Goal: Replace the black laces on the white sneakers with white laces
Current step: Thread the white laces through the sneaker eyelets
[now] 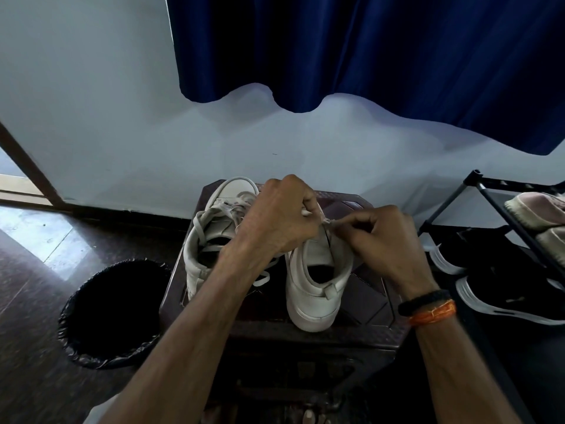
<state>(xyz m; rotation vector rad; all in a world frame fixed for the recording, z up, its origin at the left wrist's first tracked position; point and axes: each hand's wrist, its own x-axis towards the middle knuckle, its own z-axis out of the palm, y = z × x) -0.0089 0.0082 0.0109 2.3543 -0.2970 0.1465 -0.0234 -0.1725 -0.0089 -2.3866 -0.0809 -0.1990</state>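
Two white leather sneakers are seen standing side by side, heels toward the camera, on a dark brown carved wooden stool (pixel 363 304). The left white sneaker (pixel 208 240) is already threaded with a flat white lace (pixel 214 214), whose loose ends trail over its opening and down between the shoes. Above the tongue of the right white sneaker (pixel 315 283), both hands are brought close together. The left hand (pixel 275 218) is curled, a white lace tip (pixel 306 213) being pinched between its fingers. A thin strand of white lace (pixel 328 222) is pinched between thumb and forefinger of the right hand (pixel 385 240), whose wrist is circled by black and orange thread bands (pixel 428 307). A black-lined round bin (pixel 113 313) is seen on the floor at the left, and a black metal shoe rack (pixel 519 215) at the right, below a dark blue curtain (pixel 367 50).
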